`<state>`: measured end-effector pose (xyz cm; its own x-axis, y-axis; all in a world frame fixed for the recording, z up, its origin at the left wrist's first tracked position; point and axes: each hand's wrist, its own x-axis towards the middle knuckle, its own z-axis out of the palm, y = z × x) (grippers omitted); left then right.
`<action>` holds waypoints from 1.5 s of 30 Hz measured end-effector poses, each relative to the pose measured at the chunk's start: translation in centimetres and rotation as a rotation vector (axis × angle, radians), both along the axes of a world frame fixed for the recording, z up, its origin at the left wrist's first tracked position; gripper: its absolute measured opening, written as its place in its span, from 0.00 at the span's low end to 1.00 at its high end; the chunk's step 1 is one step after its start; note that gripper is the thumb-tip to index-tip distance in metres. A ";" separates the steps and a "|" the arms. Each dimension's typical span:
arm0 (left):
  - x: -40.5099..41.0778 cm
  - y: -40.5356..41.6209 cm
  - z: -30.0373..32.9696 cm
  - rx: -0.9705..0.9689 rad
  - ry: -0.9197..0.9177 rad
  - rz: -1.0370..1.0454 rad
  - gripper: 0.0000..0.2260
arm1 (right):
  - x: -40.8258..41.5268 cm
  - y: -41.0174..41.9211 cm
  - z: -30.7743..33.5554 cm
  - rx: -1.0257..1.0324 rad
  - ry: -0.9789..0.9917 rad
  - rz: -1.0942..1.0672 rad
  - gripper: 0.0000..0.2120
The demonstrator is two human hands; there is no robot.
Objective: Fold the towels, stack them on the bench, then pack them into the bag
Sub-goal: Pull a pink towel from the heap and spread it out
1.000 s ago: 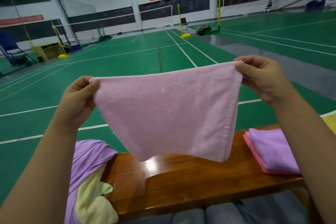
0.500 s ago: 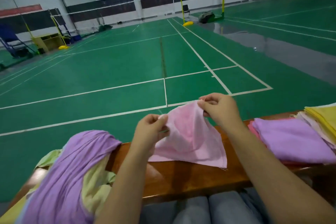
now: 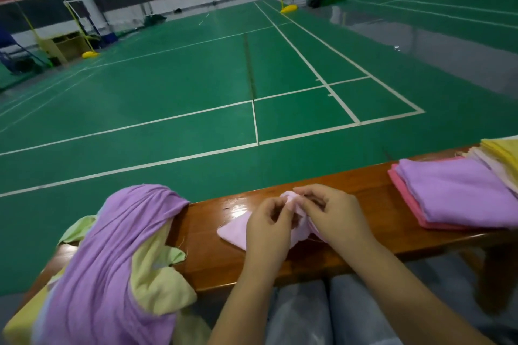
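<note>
Left hand (image 3: pixel 267 221): I pinched the pink towel (image 3: pixel 234 234) corner.
Right hand (image 3: pixel 329 214): pinched its matching corner, aligning edges.
Bench (image 3: pixel 364 185): supported the fold.

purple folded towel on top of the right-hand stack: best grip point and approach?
Probably the near-left corner of the purple folded towel: it lies flat on the pink towel, with bare bench beside it. Come from the left along the bench and pinch the layers at that edge. The yellow and cream stack crowds its right side.
</note>
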<state>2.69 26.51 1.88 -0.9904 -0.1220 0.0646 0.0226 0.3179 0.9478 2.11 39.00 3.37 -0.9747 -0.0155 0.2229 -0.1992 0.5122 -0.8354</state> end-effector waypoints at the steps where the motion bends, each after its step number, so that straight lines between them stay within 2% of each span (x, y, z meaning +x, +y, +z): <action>1: 0.0 0.0 0.0 0.002 0.008 0.004 0.07 | 0.1 0.0 -0.1 0.021 0.001 0.004 0.11; 15: 1.0 0.7 0.4 0.000 -0.012 0.053 0.10 | 0.7 -0.5 -0.7 0.097 0.099 -0.044 0.13; 17: 1.2 0.8 0.7 0.075 -0.050 0.030 0.12 | 0.9 -0.8 -0.6 0.105 0.095 -0.038 0.16; 20: 1.6 0.8 1.3 0.325 -0.128 -0.056 0.19 | 0.8 -0.3 -0.6 0.119 0.060 -0.008 0.19; 22: 1.8 0.5 1.6 0.482 -0.194 -0.114 0.20 | 0.5 0.3 -0.5 0.147 0.061 0.007 0.15; 24: 1.9 0.1 1.5 0.519 -0.230 -0.198 0.20 | 0.1 1.0 -0.5 0.145 0.061 0.017 0.11; 26: 2.1 -0.4 0.9 0.411 -0.217 -0.242 0.18 | -0.1 1.5 -0.5 0.100 0.022 0.030 0.10; 27: 2.1 -0.8 0.4 0.294 -0.185 -0.221 0.16 | -0.2 1.7 -0.6 0.065 -0.004 0.035 0.09; 31: 1.7 -3.0 -2.3 -0.374 0.068 0.064 0.07 | -0.2 2.1 -0.8 -0.010 -0.042 0.052 0.08; 33: 1.3 -4.0 -3.7 -0.514 0.103 0.113 0.15 | -0.2 2.1 -0.9 -0.041 -0.053 0.067 0.08; 35: 0.8 -4.7 -4.9 -0.567 0.069 0.060 0.25 | -0.2 2.1 -0.9 -0.071 -0.063 0.074 0.09; 37: 0.1 -4.9 -5.5 -0.572 -0.008 0.005 0.28 | -0.2 2.1 -0.8 -0.092 -0.077 0.076 0.09; 45: -1.1 -5.2 -6.0 -0.441 -0.054 -0.132 0.19 | -0.2 2.7 -0.9 -0.126 -0.087 0.059 0.11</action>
